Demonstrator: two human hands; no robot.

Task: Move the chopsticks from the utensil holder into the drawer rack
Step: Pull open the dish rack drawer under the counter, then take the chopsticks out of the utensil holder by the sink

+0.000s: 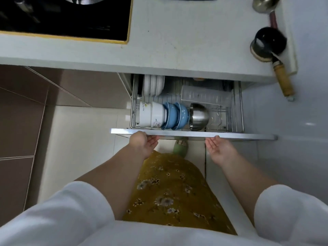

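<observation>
The drawer rack (236,110) stands pulled out under the counter, a wire basket behind a grey drawer front (193,134). My left hand (143,144) reaches under the front's lower edge near its left part, palm up, fingers hidden beneath it. My right hand (220,148) sits just below the front further right, palm up, fingertips at the edge. A long clear slotted plastic tray (205,95) lies at the rack's back right. No chopsticks or utensil holder show in the view.
In the rack are white plates (153,85), white bowls (150,115), blue bowls (174,116) and a steel bowl (198,117). The grey counter (186,41) carries a black hob (67,16). Ladles (269,45) hang at the right. A yellow floral skirt (170,189) is below.
</observation>
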